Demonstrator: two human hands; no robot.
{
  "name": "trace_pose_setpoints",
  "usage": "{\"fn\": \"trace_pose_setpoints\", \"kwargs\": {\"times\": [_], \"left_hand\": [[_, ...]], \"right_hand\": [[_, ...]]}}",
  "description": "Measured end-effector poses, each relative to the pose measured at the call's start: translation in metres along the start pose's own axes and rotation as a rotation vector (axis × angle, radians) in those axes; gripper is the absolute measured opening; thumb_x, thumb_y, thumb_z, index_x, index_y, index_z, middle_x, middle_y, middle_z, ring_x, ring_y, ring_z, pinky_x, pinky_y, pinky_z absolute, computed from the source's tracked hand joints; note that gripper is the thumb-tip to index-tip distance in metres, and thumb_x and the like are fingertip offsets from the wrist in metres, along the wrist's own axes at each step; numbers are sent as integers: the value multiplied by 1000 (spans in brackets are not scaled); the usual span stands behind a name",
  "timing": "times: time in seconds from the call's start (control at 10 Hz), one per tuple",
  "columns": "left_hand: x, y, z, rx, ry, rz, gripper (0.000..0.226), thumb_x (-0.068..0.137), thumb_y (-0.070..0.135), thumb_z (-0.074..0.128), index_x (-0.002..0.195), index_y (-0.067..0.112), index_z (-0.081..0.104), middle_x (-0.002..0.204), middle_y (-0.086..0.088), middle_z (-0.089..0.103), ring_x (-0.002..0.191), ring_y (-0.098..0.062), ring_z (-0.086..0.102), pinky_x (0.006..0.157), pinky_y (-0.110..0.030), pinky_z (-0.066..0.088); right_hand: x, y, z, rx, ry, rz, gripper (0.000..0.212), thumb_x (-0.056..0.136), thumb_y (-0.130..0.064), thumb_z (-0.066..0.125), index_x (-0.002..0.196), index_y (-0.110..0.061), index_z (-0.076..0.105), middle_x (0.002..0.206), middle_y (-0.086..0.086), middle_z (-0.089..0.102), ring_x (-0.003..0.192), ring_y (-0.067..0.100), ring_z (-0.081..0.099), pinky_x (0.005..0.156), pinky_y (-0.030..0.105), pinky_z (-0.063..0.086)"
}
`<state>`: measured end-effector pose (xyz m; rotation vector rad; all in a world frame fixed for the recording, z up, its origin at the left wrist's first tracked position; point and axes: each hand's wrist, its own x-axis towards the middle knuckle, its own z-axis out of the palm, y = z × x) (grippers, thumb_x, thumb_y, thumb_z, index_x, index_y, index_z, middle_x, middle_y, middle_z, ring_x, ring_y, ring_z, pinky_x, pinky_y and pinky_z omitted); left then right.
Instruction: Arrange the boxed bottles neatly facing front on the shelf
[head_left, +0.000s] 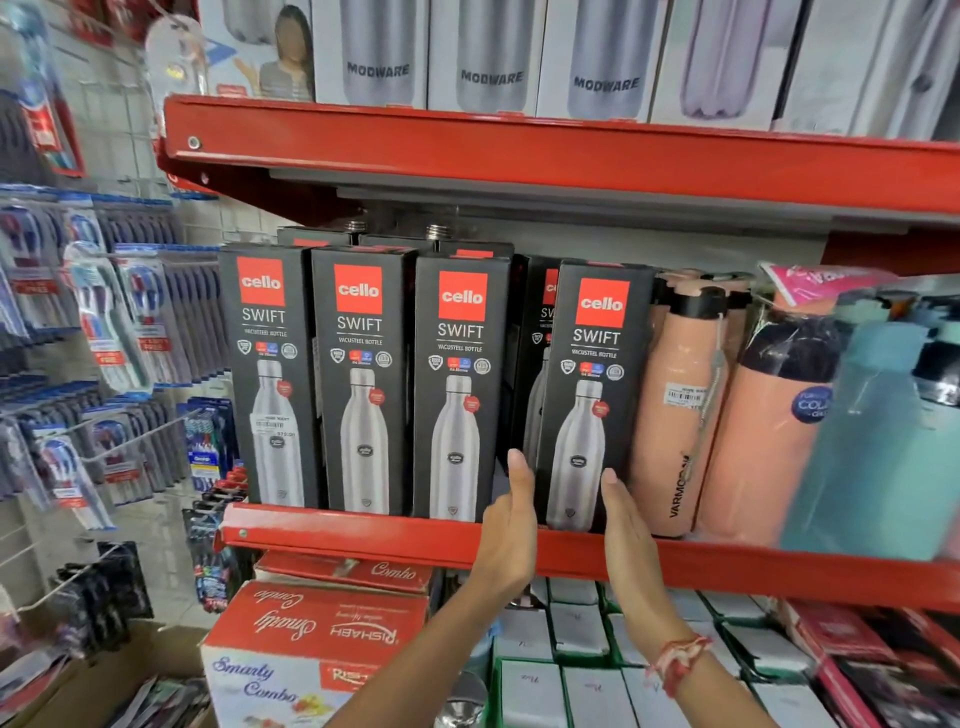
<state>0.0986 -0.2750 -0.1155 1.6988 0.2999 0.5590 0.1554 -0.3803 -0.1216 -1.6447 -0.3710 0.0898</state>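
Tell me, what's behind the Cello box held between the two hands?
Behind the held box, on its left, another Cello box stands farther back, only a strip showing. The held box covers the rest, so whether more stand behind cannot be seen.

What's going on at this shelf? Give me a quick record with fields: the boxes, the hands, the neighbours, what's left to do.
front row: four black cello boxes, labels forward
fourth box: tilted, gap to the third box
behind the gap: another box, set further back
left hand: open, at the fourth box's lower left edge
right hand: open, at its lower right edge
neighbour: peach bottle, right of the fourth box
left to do: straighten the fourth box
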Motion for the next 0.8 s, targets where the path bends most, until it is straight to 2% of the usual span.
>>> {"fn": "trace_pose_setpoints", "kwargs": {"times": [0.1,0.2,0.3,0.4,0.5,0.6,0.7,0.8], "left_hand": [[-4,-6,-7,-19,45,7,75,59,96,4,88,42,48,71,21,37,66,6,37,64,-16,31],[-9,-8,-15,1,56,-1,91,61,94,3,111,39,55,96,16,60,90,0,55,85,-19,41],[-15,-3,-19,-2,28,6,111,65,91,2,142,22,42,142,4,50,124,-7,48,107,-26,28],[-25,4,-19,59,21,33,80,57,96,1,85,43,53,92,19,53,79,4,46,75,-17,33],[-25,11,-24,151,-1,64,59,55,97,0,71,44,20,71,20,28,64,5,27,61,-18,23],[-29,15,-34,278,-68,143,58,58,95,-1,71,43,21,70,19,28,63,5,27,60,-18,23],[-33,32,-50,353,-97,257,57,69,89,2,80,44,36,72,21,36,67,9,35,72,-21,31],[-39,66,-80,240,43,315,63,85,75,9,94,34,56,65,12,45,62,4,47,75,-29,44]], "right_hand": [[-4,-3,3,2,-45,-9,65,93,-61,31,148,-28,33,156,-8,32,144,12,28,120,37,18],[-9,-8,6,2,-79,-13,61,94,-59,31,147,-30,34,156,-8,32,144,12,28,120,36,17],[-13,-11,7,-15,-82,-4,62,93,-61,29,148,-31,32,157,-7,30,144,13,28,120,36,16],[-17,-13,7,-53,-101,11,67,91,-65,27,149,-30,30,158,-5,28,145,15,26,120,37,15],[-19,-21,6,-74,-116,28,70,92,-65,26,149,-25,30,158,-3,28,146,17,25,116,34,16],[-24,-27,6,-123,-95,52,75,90,-68,24,150,-24,30,159,-1,28,145,19,26,116,35,17],[-27,-41,14,-160,-15,-93,68,95,-59,27,151,-21,29,159,-1,27,146,16,25,114,27,15],[-36,-82,28,-247,59,-410,63,98,-50,28,153,-22,18,162,-5,17,147,4,14,114,21,9]]}}
